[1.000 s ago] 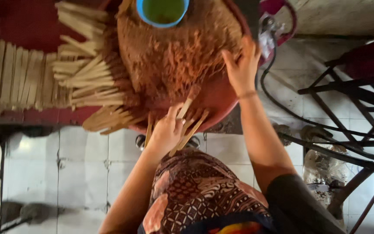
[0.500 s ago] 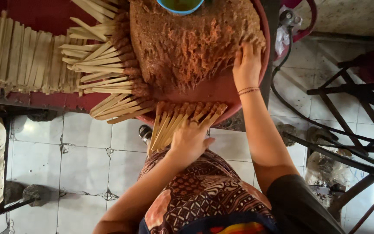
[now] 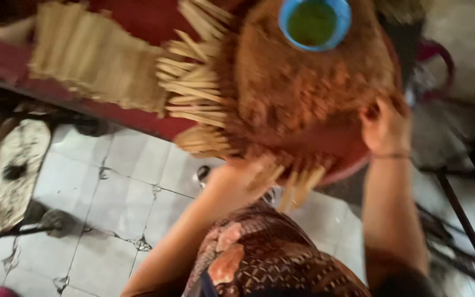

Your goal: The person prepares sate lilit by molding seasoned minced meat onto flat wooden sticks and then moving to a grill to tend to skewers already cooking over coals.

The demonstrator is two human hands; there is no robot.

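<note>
A round red tray holds a heap of brown shredded material. Pale paper-wrapped sticks lie fanned along its left and near rim. My left hand is at the near rim, fingers closed around several of these sticks. My right hand grips the right side of the tray rim, beside the brown heap. A blue cup with green contents stands on the far part of the heap. The picture is blurred by motion.
A row of more pale sticks lies on the red table to the left. Below is a cracked white tile floor. Dark metal chair legs stand at right. My patterned brown clothing fills the bottom.
The view has swung right and tilted. My left hand stays at the near rim on the sticks; my right hand has slid down to the tray's right edge.
</note>
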